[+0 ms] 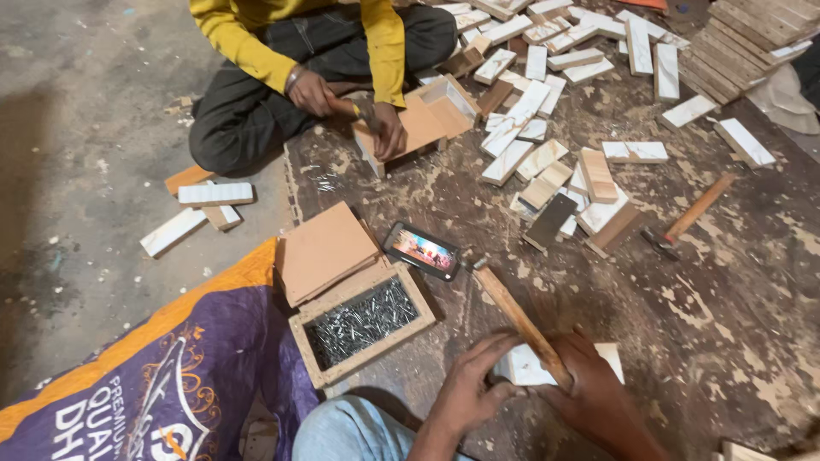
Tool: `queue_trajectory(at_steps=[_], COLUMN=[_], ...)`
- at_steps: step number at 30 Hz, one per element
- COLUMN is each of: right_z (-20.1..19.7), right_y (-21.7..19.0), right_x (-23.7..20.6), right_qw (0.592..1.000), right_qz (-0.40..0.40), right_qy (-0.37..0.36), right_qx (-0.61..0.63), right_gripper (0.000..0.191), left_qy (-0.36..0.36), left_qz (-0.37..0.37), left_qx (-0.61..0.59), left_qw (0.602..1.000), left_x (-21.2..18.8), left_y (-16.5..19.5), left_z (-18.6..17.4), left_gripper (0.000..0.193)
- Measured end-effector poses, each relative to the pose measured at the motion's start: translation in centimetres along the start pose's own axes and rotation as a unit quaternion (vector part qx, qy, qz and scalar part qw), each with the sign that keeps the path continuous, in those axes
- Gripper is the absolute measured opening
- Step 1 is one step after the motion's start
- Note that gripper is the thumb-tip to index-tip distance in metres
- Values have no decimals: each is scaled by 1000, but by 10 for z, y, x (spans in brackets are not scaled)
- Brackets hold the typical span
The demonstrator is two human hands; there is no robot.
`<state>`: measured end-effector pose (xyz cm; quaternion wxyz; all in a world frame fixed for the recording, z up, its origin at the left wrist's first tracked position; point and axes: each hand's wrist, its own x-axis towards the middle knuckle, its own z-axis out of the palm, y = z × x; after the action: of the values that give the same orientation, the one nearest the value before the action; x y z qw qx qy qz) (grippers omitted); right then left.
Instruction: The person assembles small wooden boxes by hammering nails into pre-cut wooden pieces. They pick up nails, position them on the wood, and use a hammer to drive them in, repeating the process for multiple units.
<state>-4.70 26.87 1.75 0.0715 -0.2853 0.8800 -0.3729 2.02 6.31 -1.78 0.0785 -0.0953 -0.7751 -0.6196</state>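
My right hand (598,397) wraps around the handle of a hammer (512,312), fingers curled tight on the wood near its lower end; the head points away from me, up toward a phone (421,250) lying lit on the floor. My left hand (471,386) rests on a white block (523,367), fingers pressed together along its near edge and top, pinning it to the floor. The block sits just under the handle, between my two hands, close to my knee (350,431).

Left of my hands stands an open wooden box (318,323) filled with nails (360,322), and a flat brown board (325,249) leans over its far corner. A purple and orange sack (154,376) lies beside the box.

Across from me a person in a yellow sleeve (248,51) sits on the floor, one hand gripping a small hammer (359,107), the other steadying a half-built box (427,119). White and tan strips (534,128) lie scattered over the stained floor to my right, and a second hammer (688,218) lies well apart among them.
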Motion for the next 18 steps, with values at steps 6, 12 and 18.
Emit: queue_trajectory(at_steps=[6,12,18], right_z=[0,-12,-21], right_y=[6,-4,-8], right_x=[-7,-18,-112], right_qw=[1000,999,978], right_qz=[-30,-37,203], right_qy=[4,13,25], right_qx=[1,32,35], right_gripper=[53,53,60], left_qy=[14,49,49], left_qz=[-43,11,-11], left_qx=[-38,-30,-26], left_qw=[998,998,998], left_x=[-5,-9,-11], left_y=[-5,-11,3], left_z=[12,21,23], left_gripper=[69,68,68])
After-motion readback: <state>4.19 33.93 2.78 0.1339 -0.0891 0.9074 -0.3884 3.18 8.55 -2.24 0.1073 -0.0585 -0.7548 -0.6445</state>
